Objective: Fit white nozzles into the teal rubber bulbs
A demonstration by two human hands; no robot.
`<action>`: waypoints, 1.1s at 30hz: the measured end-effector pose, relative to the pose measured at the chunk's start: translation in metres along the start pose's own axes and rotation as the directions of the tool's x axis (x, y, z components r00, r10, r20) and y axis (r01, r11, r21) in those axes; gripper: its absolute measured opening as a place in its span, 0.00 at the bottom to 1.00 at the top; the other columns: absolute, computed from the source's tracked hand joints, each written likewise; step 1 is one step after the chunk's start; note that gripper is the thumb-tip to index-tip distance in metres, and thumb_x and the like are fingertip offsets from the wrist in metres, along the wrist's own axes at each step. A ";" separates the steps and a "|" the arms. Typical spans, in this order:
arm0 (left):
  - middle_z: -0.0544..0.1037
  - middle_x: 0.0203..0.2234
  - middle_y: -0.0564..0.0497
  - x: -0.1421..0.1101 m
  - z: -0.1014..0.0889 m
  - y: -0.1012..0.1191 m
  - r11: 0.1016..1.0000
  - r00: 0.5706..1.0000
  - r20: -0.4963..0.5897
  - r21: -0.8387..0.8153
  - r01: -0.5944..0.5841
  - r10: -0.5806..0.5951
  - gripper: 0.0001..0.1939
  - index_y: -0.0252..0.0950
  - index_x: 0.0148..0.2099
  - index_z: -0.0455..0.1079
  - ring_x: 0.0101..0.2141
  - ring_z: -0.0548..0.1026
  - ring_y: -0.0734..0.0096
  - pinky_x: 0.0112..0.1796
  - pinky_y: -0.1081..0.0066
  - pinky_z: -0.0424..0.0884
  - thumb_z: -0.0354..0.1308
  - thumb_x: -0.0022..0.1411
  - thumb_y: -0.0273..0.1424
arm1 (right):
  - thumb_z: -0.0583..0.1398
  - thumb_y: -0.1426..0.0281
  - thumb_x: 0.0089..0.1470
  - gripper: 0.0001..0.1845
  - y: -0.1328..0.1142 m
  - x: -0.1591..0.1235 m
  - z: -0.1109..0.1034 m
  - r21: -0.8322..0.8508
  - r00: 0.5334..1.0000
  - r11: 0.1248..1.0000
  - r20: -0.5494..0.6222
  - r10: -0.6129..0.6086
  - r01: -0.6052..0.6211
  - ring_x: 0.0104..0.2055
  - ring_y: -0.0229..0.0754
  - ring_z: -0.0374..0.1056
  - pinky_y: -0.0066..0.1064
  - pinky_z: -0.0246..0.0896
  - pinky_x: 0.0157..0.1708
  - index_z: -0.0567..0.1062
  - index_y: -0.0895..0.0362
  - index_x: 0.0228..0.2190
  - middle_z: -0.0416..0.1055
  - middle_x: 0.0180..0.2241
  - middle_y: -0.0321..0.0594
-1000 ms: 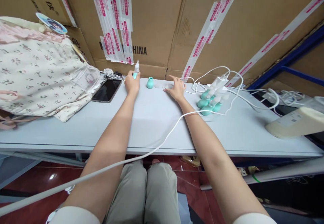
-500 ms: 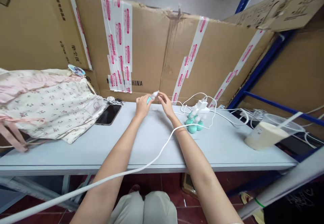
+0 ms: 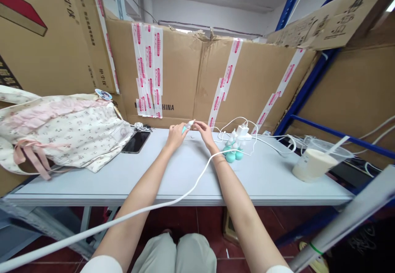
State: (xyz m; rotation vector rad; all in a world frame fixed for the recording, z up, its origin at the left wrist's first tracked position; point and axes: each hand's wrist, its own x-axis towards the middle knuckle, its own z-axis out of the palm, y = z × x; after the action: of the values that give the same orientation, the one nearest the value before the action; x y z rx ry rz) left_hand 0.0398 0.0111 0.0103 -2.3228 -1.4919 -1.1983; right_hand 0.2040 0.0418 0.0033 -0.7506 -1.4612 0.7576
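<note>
My left hand (image 3: 175, 135) is closed round a small teal-and-white device (image 3: 187, 126), holding it tilted a little above the far part of the grey table (image 3: 160, 174). My right hand (image 3: 204, 132) meets it from the right, with its fingertips pinched at the device's white tip. What those fingertips hold is too small to make out. Just right of my hands stands a cluster of similar teal devices (image 3: 233, 151) plugged into white charging cables (image 3: 247, 130).
A black phone (image 3: 136, 142) lies left of my hands, beside a floral cloth bag (image 3: 61, 135). A plastic cup of pale drink with a straw (image 3: 317, 161) stands at the right. Taped cardboard boxes (image 3: 197, 75) wall the back. A white cable (image 3: 160, 205) crosses the table's front edge.
My left hand lifted the device off the table and my right hand came over from the table top to its tip. The lone teal part by the wall is no longer seen. The view tilted upward.
</note>
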 end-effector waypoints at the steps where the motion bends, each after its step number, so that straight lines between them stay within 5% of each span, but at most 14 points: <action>1: 0.77 0.38 0.47 0.001 -0.001 -0.003 1.000 0.999 -0.030 -0.010 0.023 -0.024 0.14 0.38 0.46 0.65 0.41 0.73 0.63 0.45 0.65 0.58 0.45 0.66 0.38 | 0.60 0.59 0.49 0.18 0.004 -0.001 -0.003 -0.083 0.999 0.997 -0.041 0.001 -0.005 0.40 0.42 0.70 0.35 0.65 0.42 0.76 0.56 0.39 0.75 0.39 0.42; 3: 0.77 0.38 0.47 0.003 -0.003 -0.010 0.996 0.992 -0.092 -0.032 0.084 -0.086 0.13 0.38 0.46 0.66 0.41 0.73 0.62 0.45 0.65 0.58 0.47 0.65 0.38 | 0.59 0.62 0.52 0.16 0.010 -0.006 -0.009 -0.344 0.994 0.939 -0.109 -0.025 -0.014 0.39 0.43 0.68 0.36 0.62 0.42 0.75 0.57 0.41 0.74 0.39 0.43; 6: 0.78 0.36 0.46 0.006 -0.007 -0.024 0.976 0.960 -0.182 -0.066 0.205 -0.214 0.13 0.38 0.44 0.67 0.40 0.74 0.60 0.44 0.65 0.60 0.49 0.64 0.39 | 0.60 0.67 0.53 0.13 0.016 -0.016 -0.009 -0.744 0.994 0.663 0.003 -0.113 0.077 0.44 0.46 0.64 0.38 0.56 0.45 0.76 0.54 0.41 0.71 0.42 0.45; 8: 0.78 0.33 0.47 0.008 -0.010 -0.033 0.952 0.923 -0.236 -0.120 0.282 -0.304 0.13 0.38 0.44 0.68 0.38 0.74 0.60 0.42 0.67 0.61 0.49 0.63 0.39 | 0.61 0.68 0.52 0.11 0.017 -0.020 -0.002 -0.864 0.981 0.466 0.156 -0.115 0.192 0.48 0.49 0.59 0.40 0.51 0.45 0.77 0.51 0.40 0.69 0.45 0.45; 11: 0.78 0.29 0.49 0.010 -0.012 -0.043 0.910 0.869 -0.288 -0.232 0.344 -0.402 0.13 0.38 0.42 0.68 0.34 0.75 0.63 0.39 0.69 0.62 0.49 0.63 0.40 | 0.61 0.67 0.52 0.09 0.019 -0.021 0.013 -0.911 0.964 0.316 0.260 -0.055 0.264 0.49 0.49 0.57 0.40 0.47 0.44 0.78 0.50 0.37 0.67 0.46 0.44; 19: 0.78 0.27 0.51 0.011 -0.010 -0.054 0.866 0.824 -0.316 -0.344 0.362 -0.470 0.12 0.38 0.40 0.68 0.33 0.75 0.66 0.37 0.72 0.63 0.50 0.62 0.39 | 0.59 0.67 0.54 0.08 0.029 -0.008 0.031 -0.948 0.954 0.167 0.288 0.081 0.271 0.47 0.48 0.55 0.40 0.44 0.43 0.79 0.54 0.31 0.68 0.42 0.45; 27: 0.78 0.27 0.50 0.013 -0.010 -0.057 0.839 0.803 -0.304 -0.374 0.395 -0.513 0.11 0.38 0.40 0.69 0.34 0.75 0.65 0.40 0.71 0.63 0.51 0.61 0.39 | 0.60 0.67 0.53 0.07 0.028 0.001 0.024 -0.956 0.988 0.253 0.153 0.013 0.145 0.47 0.48 0.56 0.40 0.43 0.42 0.79 0.52 0.31 0.69 0.43 0.44; 33: 0.78 0.27 0.50 0.013 -0.007 -0.063 0.813 0.786 -0.291 -0.409 0.414 -0.546 0.11 0.38 0.40 0.69 0.34 0.75 0.65 0.41 0.71 0.63 0.51 0.61 0.39 | 0.60 0.67 0.52 0.06 0.035 0.008 0.025 -0.958 0.984 0.229 0.180 0.014 0.172 0.47 0.48 0.55 0.40 0.42 0.43 0.79 0.50 0.30 0.68 0.44 0.43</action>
State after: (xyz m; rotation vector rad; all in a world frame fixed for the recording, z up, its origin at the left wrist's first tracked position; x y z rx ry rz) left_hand -0.0128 0.0484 0.0051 -1.7070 -1.9061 -2.0464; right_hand 0.1795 0.0678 -0.0215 -1.5797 -2.0760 -0.3885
